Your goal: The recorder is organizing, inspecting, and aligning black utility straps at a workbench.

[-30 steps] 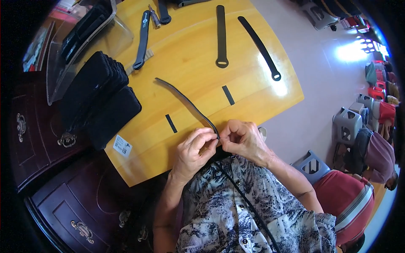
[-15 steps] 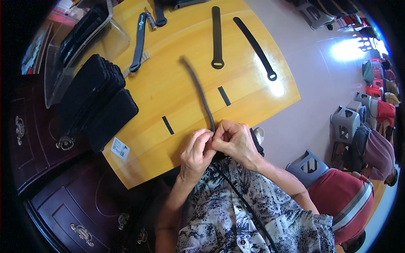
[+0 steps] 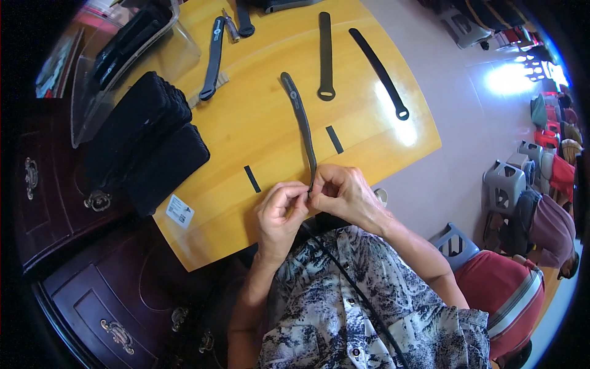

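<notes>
A long dark strap [image 3: 300,120] with a small pale print on its face stretches away from me over the yellow table. Its near end is pinched between the fingertips of both my hands at the table's front edge. My left hand [image 3: 279,212] has thumb and forefinger closed on that end. My right hand [image 3: 345,195] grips it from the other side, fingers curled. The fingers hide the strap's tip. Beyond lie two similar black straps with slotted round ends, a straight strap [image 3: 326,55] and a slanted strap [image 3: 378,72]. Two short black strips, a left strip [image 3: 252,179] and a right strip [image 3: 334,139], lie closer.
On the left, a stack of black fabric pieces [image 3: 147,135] sits beside a clear plastic bin [image 3: 195,52]. Another grey strap [image 3: 212,58] and a screwdriver-like tool [image 3: 230,26] lie farther back. A white label [image 3: 179,212] marks the table corner. Dark wooden drawers [image 3: 107,301] stand left.
The strap, blurred by motion before, now shows sharply with its printed face visible, its far end slightly farther right. Both hands keep their pinch on its near end. The whole view has shifted a little.
</notes>
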Demonstrator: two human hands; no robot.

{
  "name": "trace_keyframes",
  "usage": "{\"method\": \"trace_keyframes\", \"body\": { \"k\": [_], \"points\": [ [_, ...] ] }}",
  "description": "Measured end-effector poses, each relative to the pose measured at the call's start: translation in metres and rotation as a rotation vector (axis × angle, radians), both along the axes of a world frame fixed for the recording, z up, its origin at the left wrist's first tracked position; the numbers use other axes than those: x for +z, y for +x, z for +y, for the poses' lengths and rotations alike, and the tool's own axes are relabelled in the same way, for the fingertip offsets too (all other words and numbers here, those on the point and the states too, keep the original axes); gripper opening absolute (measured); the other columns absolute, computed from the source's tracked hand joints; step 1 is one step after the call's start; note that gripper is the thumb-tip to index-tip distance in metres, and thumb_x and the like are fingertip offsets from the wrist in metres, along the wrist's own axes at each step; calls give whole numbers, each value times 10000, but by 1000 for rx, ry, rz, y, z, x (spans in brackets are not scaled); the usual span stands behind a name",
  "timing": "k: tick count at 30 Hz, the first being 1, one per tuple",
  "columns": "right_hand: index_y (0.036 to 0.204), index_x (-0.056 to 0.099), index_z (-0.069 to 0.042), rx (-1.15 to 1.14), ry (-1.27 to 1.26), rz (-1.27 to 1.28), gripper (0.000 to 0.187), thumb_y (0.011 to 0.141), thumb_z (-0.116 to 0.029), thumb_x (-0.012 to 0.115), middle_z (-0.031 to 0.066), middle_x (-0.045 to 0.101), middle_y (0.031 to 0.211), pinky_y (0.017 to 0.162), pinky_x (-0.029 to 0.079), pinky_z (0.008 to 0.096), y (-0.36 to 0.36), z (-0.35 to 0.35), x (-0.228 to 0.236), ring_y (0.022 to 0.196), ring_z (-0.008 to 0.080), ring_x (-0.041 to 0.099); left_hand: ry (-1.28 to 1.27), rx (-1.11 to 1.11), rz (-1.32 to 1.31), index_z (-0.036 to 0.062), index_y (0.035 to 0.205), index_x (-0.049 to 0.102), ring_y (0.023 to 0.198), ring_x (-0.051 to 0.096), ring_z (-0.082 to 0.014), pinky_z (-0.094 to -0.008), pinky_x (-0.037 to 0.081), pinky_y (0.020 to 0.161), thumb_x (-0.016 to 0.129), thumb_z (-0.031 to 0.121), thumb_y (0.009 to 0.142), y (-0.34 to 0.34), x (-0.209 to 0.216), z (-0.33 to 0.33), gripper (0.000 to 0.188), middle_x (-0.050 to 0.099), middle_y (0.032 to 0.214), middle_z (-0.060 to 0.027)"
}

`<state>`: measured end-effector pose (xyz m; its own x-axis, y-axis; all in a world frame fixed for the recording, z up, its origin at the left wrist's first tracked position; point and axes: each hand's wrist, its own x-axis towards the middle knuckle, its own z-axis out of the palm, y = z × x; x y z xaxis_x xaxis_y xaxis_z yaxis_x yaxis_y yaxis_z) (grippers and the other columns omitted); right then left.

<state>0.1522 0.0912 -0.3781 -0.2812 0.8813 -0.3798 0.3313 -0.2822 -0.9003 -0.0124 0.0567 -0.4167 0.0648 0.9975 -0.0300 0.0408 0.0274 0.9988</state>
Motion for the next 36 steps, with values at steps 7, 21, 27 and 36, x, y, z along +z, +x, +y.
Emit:
{"method": "trace_keyframes", "body": {
  "k": [7,21,27,36],
  "points": [
    [798,588,15,-22,59,-19,219,834,-163,709,79,576,648,515,446,286,-1,0,9,560,124,543,16,121,11,-45,959,628,849,618,-140,-249,521,734,603,-81,843,8,1,-6,124,622,971,-103],
    [842,528,-6,12,373,-57,183,889,-142,641,48,590,682,509,444,268,-7,-7,5,583,88,549,245,245,277,-6,884,627,785,641,-202,-295,517,685,671,-86,734,15,1,-2,175,641,882,-113],
    [815,529,-20,59,133,134,144,865,-114,626,26,552,688,506,402,246,-2,8,14,587,69,498,7,216,-222,-16,935,607,817,622,-153,-259,512,725,626,-93,804,10,13,-3,153,625,941,-89],
    [791,524,-6,98,460,-8,117,843,-78,601,78,524,717,547,431,312,-11,11,21,619,176,541,288,2,474,-11,960,578,821,636,-257,-326,518,730,602,-60,827,-5,47,10,144,605,912,-130]
  ]
}}
